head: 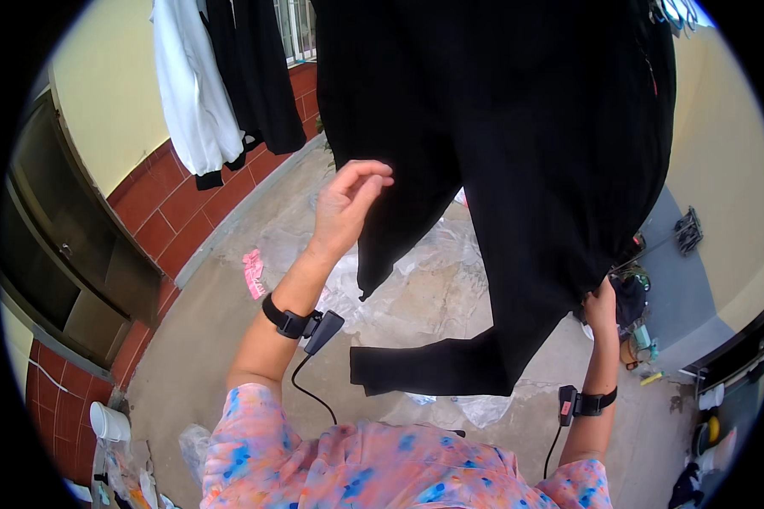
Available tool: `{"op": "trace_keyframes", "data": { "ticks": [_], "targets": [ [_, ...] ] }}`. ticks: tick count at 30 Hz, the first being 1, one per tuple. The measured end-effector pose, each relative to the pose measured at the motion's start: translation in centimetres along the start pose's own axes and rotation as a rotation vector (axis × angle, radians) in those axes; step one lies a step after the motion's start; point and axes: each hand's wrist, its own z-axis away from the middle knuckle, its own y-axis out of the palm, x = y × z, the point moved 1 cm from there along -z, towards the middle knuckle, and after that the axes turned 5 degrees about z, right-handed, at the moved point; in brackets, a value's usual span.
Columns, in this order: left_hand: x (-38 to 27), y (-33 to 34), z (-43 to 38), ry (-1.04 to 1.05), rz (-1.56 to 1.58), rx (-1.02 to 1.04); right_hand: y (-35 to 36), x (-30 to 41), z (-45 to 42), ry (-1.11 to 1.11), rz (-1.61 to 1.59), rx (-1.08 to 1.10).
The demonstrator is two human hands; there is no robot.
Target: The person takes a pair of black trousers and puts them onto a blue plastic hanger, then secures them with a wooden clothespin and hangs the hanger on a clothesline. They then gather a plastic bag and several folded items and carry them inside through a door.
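A large black garment [547,159] hangs before me and fills the upper middle of the view; its top is cut off by the picture's edge. Two long parts hang from it, one ending near the middle, the other bent sideways at the bottom. My right hand [601,306] grips the fabric at its lower right edge, and the fingers are partly hidden by cloth. My left hand [342,205] is raised at the garment's left side, fingers curled and thumb apart, with nothing visible between them. I cannot tell whether its fingertips touch the cloth.
A white garment with dark cuffs [197,95] and dark clothing [270,83] hang at upper left. Clear plastic sheeting [340,299] and a pink wrapper [253,273] lie on the concrete floor. A door [70,223] stands left; a white bucket [109,421] lies below it. Clutter lines the right wall.
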Motion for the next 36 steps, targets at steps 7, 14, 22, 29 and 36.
{"op": "trace_keyframes", "data": {
  "ticks": [7,14,22,29,36],
  "targets": [
    [8.6,-8.9,-4.9,-0.463,0.260,-0.014,-0.4,7.5,3.2,-0.221,0.400,-0.882],
    [7.2,-6.4,-2.9,-0.323,0.441,-0.043,8.2,15.8,4.6,-0.385,-0.478,0.422],
    [2.0,-6.4,-2.1,-0.329,0.129,0.069,15.8,21.3,-4.7,-0.165,-0.966,0.338],
    [3.1,-18.4,-3.8,-0.340,-0.397,-0.136,11.6,20.8,-6.3,-0.284,-0.848,0.161],
    [3.5,-16.3,-2.5,-0.242,-0.005,-0.065,11.8,21.9,-6.1,-0.400,-1.038,0.073]
  ]
}}
